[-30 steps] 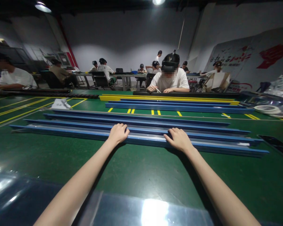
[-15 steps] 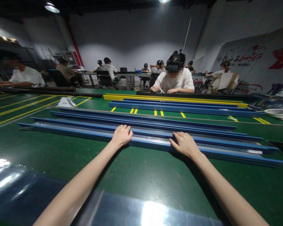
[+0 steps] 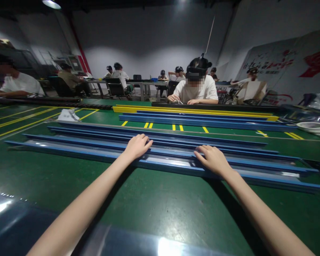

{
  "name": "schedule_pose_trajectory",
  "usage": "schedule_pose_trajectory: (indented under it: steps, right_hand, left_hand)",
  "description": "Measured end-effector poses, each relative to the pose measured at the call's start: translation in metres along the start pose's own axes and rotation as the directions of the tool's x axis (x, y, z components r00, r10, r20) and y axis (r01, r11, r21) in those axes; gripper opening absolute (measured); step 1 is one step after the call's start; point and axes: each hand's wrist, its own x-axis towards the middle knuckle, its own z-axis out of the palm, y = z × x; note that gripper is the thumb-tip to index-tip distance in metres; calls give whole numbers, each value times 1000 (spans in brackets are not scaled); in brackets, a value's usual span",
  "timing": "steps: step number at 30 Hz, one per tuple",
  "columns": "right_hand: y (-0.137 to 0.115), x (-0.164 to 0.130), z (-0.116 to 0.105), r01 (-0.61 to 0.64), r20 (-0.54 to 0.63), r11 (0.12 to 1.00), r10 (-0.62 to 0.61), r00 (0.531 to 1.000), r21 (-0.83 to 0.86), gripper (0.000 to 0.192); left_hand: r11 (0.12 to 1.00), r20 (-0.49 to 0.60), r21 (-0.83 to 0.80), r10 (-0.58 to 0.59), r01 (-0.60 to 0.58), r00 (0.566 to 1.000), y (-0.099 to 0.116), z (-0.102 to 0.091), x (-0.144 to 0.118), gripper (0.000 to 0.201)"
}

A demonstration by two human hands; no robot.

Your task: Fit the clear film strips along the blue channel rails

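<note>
Several long blue channel strips lie side by side on the green table. My left hand (image 3: 138, 146) is over the front blue channel strip (image 3: 77, 151), its fingertips at the second blue channel strip (image 3: 82, 142) behind it. The thumb is apart from the fingers, and the palm looks free. To the right, my right hand (image 3: 213, 159) is above the same two strips, with fingers stretched forward and the thumb spread toward the left. The fingertips' undersides are hidden, so firm contact cannot be made out.
Behind are another blue strip (image 3: 229, 125) and a yellow strip (image 3: 176, 111). A co-worker (image 3: 200, 87) sits across the table. White coiled tubing (image 3: 313, 127) and a dark flat object (image 3: 317, 165) lie at right, a white crumpled piece (image 3: 68, 115) at left. A shiny clear sheet (image 3: 128, 241) covers the near edge.
Both hands have shifted slightly forward, from the front strip toward the second one. The thumbs stand further from the strips. The view has moved a little closer to the strips.
</note>
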Motion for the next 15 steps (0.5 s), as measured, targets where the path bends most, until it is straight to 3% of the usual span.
schedule_pose_trajectory:
  steps: [3, 8, 11, 15]
  right_hand:
    - [17, 15, -3, -46, -17, 999, 46, 999, 3, 30]
    - [46, 42, 9, -103, -25, 991, 105, 994, 83, 26]
    - [55, 59, 22, -81, 24, 990, 78, 997, 120, 32]
    - [56, 82, 39, -54, 115, 975, 30, 993, 213, 47]
  left_hand:
    - [997, -14, -71, 4, -5, 1000, 9, 2, 25, 30]
    - [989, 114, -135, 74, -58, 991, 20, 17, 61, 41]
    - [984, 190, -175, 71, -37, 979, 22, 23, 79, 51]
    - [978, 347, -208, 91, -18, 934, 22, 24, 101, 68]
